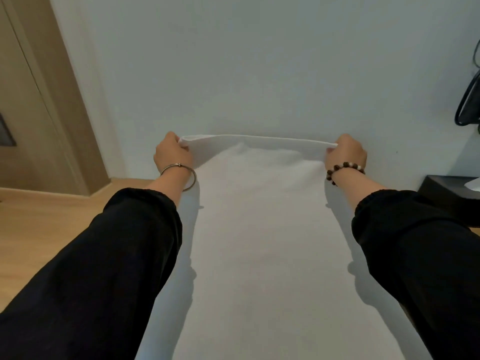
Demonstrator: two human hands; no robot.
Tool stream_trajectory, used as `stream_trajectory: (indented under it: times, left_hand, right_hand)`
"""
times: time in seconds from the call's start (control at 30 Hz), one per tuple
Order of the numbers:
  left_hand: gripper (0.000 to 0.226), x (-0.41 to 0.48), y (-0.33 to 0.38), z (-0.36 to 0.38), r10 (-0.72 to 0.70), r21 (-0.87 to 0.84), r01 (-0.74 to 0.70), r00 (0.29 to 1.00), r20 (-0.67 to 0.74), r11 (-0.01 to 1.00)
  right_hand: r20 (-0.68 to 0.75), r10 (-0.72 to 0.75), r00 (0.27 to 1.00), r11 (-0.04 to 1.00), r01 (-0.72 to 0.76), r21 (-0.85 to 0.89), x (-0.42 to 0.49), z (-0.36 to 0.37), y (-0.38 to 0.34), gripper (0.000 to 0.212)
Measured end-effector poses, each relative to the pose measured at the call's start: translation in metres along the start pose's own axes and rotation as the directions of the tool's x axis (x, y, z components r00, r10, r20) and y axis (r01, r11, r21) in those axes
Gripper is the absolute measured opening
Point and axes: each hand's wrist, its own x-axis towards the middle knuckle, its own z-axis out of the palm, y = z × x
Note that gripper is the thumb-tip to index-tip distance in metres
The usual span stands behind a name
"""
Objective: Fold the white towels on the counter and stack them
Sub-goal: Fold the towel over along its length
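One white towel (259, 242) filled the centre of view, stretched by its top edge and running down to 6 o'clock; whether its lower part lay on a counter could not be told. The left hand (172, 154), with a metal bangle (179, 168) on its wrist, pinched the corner at 10 o'clock, and the right hand (346, 154), with a bead bracelet (345, 168), pinched the corner at 2 o'clock. A door (31, 113) stood at 9 o'clock and a dark box (446, 189) at 3 o'clock.
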Motion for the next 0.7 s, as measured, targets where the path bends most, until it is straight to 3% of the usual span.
stream_trajectory:
  times: [0.1, 0.17, 0.33, 0.43, 0.5, 0.57, 0.63, 0.7]
  left_hand:
    - [0.011, -0.013, 0.000, -0.021, 0.010, -0.236, -0.016, 1.000, -0.026, 0.972]
    - [0.014, -0.030, -0.010, -0.035, 0.044, -0.264, -0.045, 0.999, -0.010, 0.963]
    - [0.018, -0.088, -0.058, -0.075, 0.255, -0.114, -0.237, 0.950, 0.182, 0.965]
    - [0.022, -0.120, -0.091, -0.100, 0.378, 0.032, -0.422, 0.842, 0.384, 0.906]
    - [0.022, -0.138, -0.102, -0.116, 0.380, 0.149, -0.534, 0.745, 0.548, 0.832]
    - [0.013, -0.151, -0.102, -0.126, 0.351, 0.269, -0.629, 0.682, 0.642, 0.730]
    - [0.009, -0.159, -0.091, -0.129, 0.359, 0.360, -0.673, 0.684, 0.635, 0.646]
    - [0.019, -0.166, -0.075, -0.127, 0.335, 0.340, -0.604, 0.734, 0.591, 0.721]
  right_hand:
    - [-0.117, -0.022, 0.993, 0.982, 0.043, 0.182, -0.010, -0.021, -0.006, 0.009]
    - [-0.127, -0.036, 0.991, 0.979, 0.061, 0.195, -0.027, -0.030, 0.001, 0.008]
    - [-0.032, -0.121, 0.992, 0.980, 0.125, 0.156, -0.098, -0.044, 0.048, 0.023]
    - [0.022, -0.182, 0.983, 0.974, 0.177, 0.140, -0.146, -0.058, 0.077, 0.025]
    - [0.078, -0.278, 0.957, 0.959, 0.272, 0.083, -0.173, -0.066, 0.094, 0.030]
    - [0.248, -0.339, 0.907, 0.930, 0.364, -0.059, -0.192, -0.071, 0.109, 0.033]
    - [0.404, -0.256, 0.878, 0.949, 0.307, -0.066, -0.200, -0.072, 0.122, 0.036]
    - [0.445, -0.141, 0.884, 0.989, 0.148, 0.020, -0.199, -0.075, 0.126, 0.040]
